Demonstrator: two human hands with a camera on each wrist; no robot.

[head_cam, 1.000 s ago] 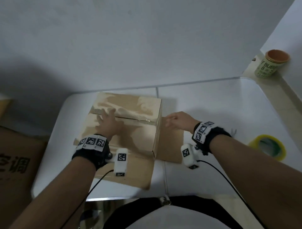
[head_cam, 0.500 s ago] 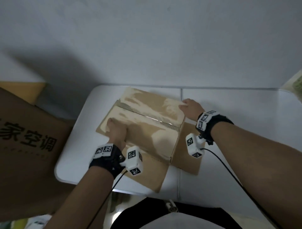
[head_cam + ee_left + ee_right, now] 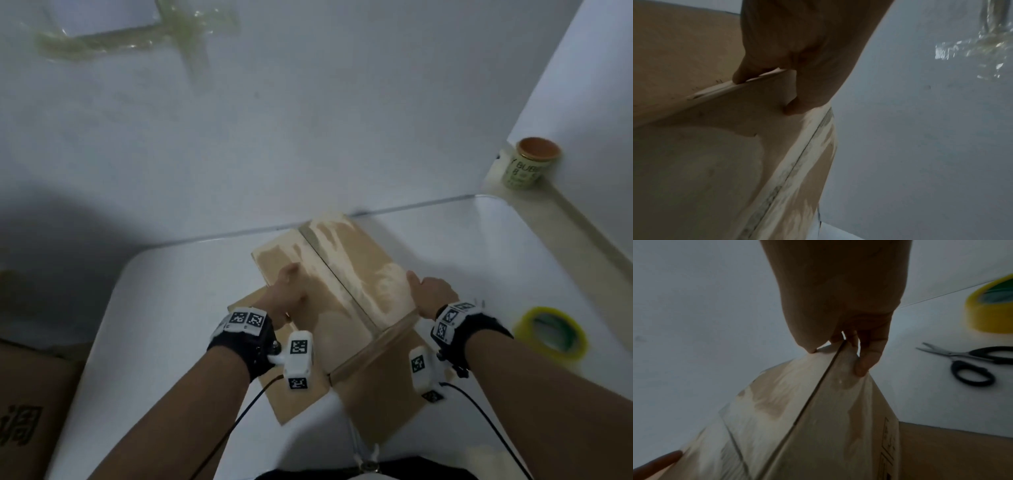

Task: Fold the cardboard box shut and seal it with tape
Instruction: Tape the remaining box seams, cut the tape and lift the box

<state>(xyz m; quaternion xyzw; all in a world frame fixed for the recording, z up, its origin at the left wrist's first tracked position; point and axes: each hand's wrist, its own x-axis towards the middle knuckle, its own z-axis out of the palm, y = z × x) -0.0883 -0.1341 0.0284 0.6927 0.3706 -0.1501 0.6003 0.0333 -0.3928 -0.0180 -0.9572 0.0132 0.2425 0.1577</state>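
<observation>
Head view: one cardboard box point(image 3: 346, 294) at the table's point(image 3: 171, 325) far edge, both grips grasping it: left hand point(image 3: 284, 298), right hand point(image 3: 432, 295); one tape roll point(image 3: 549, 332), one scissors point(image 3: 970, 363).

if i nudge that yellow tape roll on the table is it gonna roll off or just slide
The tape roll lies flat on its side on the table, hole facing up, so a nudge would probably slide it, not roll it. It looks like a thin ring with a wide open core, so likely light. The smooth white tabletop may let it skid easily.

Partly readable — "BUBB" on the can point(image 3: 524, 167), "调" on the carton point(image 3: 24, 411).
</observation>
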